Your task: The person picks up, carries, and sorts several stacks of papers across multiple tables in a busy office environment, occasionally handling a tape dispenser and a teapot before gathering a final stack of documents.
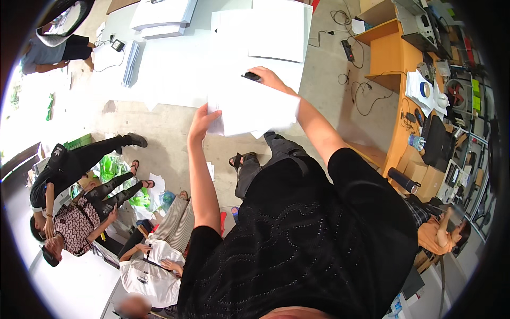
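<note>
White tabletop (186, 50), white paper sheets (257, 109) in front of its near edge, right hand (271, 80) with fingers closed on a small black object (252, 76) at their far edge, left hand (203, 122) with fingers clamped on their left edge.

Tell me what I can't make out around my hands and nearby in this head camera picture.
All in the head view:
Black object: partly covered by the right hand, so its kind is unclear.
Left hand: the part beneath the white sheets is hidden by them.
Any print on those sheets: washed out by glare.
Person at the upper left: partly cut off by the picture's dark edge.
</note>
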Demonstrator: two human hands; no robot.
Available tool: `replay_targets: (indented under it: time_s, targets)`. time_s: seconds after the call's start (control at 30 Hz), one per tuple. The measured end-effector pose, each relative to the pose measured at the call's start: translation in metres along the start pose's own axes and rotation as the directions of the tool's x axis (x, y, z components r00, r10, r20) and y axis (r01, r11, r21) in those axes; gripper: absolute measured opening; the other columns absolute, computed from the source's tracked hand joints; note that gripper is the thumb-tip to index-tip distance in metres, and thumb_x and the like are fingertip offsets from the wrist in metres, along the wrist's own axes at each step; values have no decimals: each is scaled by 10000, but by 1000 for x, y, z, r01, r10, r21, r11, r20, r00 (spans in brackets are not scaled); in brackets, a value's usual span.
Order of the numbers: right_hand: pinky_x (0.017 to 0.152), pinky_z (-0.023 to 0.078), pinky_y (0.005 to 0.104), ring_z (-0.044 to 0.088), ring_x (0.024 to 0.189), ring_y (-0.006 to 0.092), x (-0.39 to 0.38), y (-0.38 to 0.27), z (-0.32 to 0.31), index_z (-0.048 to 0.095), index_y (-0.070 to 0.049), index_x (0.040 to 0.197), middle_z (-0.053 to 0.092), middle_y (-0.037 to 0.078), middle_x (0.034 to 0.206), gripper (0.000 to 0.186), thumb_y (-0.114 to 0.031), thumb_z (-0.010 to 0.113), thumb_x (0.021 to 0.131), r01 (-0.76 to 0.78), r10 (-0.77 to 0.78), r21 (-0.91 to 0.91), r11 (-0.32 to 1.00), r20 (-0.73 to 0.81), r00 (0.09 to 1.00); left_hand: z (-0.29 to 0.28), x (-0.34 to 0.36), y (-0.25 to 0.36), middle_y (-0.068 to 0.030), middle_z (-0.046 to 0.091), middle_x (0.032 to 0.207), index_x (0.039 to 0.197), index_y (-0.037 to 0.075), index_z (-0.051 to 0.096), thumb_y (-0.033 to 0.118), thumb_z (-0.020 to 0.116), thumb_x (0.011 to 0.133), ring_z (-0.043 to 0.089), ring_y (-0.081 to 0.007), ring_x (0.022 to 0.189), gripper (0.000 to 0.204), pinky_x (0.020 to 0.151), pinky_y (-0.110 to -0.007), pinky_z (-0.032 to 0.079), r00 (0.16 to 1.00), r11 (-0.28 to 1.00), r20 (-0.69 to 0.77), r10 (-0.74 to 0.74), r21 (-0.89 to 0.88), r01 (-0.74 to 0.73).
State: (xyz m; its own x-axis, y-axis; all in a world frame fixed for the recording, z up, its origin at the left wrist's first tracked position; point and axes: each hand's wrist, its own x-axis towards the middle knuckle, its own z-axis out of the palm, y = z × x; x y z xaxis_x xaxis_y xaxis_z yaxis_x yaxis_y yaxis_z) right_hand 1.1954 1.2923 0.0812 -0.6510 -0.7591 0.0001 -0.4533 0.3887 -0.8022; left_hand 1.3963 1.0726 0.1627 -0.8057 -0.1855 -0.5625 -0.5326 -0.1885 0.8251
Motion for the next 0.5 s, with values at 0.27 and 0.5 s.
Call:
replay_targets:
  time_s: [0.27,0.5]
  targets:
    - [691,480,274,586,810,131,-4,13,-87,587,-4,1058,631,70,948,425,-294,732,783,-296,322,477,828,28,946,34,82,-75,-213,648,1045,1133,-24,596,146,647,763,614,-357,994,410,852,-401,470,848,798,-459,264,599,75]
    - [489,428,211,620,638,100,-46,-49,-81,360,15,1238,658,82,858,554,-248,660,854,-244,306,661,710,23,952,53,93,-54,-223,645,923,984,9,610,174,628,726,599,-401,914,307,786,-456,473,875,752,-454,172,634,181]
